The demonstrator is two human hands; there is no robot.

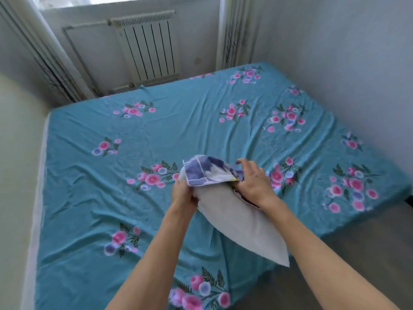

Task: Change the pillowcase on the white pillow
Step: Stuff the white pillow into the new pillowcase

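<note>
Head view: looking down across a bed toward a window wall
Wall [15, 153]: pale, along the far left; touching the bed's left edge
Bed sheet [93, 191]: teal with pink and lilac flower clusters; creased; covering the mattress
Radiator [149, 50]: white, ribbed; under the window beyond the bed's far edge
Left hand [182, 194]: fingers curled, clamped on the left edge of the pillow's far end
White pillow [241, 222]: slanting over the near right part of the sheet; near corner past the bed edge; far end capped by the pillowcase
Pillowcase [207, 170]: blue, purple and white print; bunched over the pillow's far end
Right hand [253, 181]: fingers curled, gripping the pillowcase's right edge
Floor [357, 238]: grey, at lower right
</note>
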